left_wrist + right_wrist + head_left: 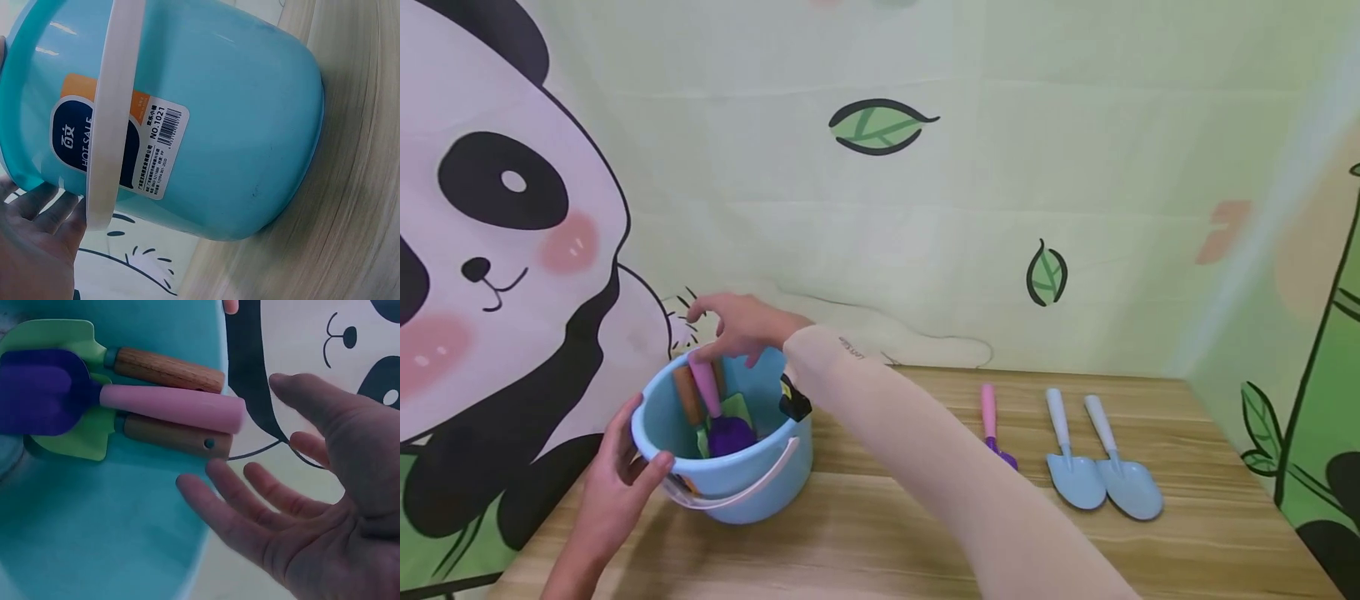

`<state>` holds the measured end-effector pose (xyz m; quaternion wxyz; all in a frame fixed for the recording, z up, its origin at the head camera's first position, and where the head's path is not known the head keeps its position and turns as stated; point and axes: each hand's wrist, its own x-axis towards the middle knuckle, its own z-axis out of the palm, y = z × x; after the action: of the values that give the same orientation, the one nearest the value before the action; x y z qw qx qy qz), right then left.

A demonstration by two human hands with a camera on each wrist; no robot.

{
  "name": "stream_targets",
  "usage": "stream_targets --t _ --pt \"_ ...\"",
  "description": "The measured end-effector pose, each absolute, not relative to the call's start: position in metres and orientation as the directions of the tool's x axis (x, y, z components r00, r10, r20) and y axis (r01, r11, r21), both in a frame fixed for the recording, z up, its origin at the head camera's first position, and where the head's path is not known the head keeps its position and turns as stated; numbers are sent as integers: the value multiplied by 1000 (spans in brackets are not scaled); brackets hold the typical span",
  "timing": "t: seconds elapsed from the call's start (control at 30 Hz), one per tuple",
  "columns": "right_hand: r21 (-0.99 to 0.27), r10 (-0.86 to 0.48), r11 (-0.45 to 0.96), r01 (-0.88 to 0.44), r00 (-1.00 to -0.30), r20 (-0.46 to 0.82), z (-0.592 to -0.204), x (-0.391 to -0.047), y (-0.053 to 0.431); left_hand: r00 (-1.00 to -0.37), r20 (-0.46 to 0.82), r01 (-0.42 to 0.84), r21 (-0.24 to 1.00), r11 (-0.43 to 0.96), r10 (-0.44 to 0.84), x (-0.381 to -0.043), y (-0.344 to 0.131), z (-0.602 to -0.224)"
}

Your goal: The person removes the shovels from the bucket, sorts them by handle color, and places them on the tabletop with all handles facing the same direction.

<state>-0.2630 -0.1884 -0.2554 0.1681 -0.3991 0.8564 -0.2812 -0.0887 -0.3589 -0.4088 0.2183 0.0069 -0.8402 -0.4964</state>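
Note:
A light blue bucket [775, 479] stands on the table, its white handle [115, 119] hanging down the outside. My left hand [613, 475] grips its rim on the left. Inside lean a purple toy shovel with a pink handle [169, 407] and two green shovels with wooden handles [165, 369], one on each side of it. Over the far rim, my right hand [741, 327] is spread with nothing in it. In the right wrist view its fingers [219, 506] are apart from the handle ends.
On the wooden table [880, 533] to the right lie two light blue shovels [1078, 482] side by side. A purple tool with a pink handle [988, 408] lies left of them, partly hidden by my right sleeve [917, 433]. A panda-print cloth [880, 233] hangs behind.

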Motion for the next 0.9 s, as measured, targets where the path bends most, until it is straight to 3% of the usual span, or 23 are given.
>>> stream_targets --t 0.4,0.9 --pt "-641 -705 600 -478 -694 -143 -265 -256 -203 -899 377 220 829 514 -223 -89 -361 -411" --pt "-661 -665 631 -406 -721 -192 -273 -251 -217 -898 380 222 826 518 -221 -88 -362 -410"
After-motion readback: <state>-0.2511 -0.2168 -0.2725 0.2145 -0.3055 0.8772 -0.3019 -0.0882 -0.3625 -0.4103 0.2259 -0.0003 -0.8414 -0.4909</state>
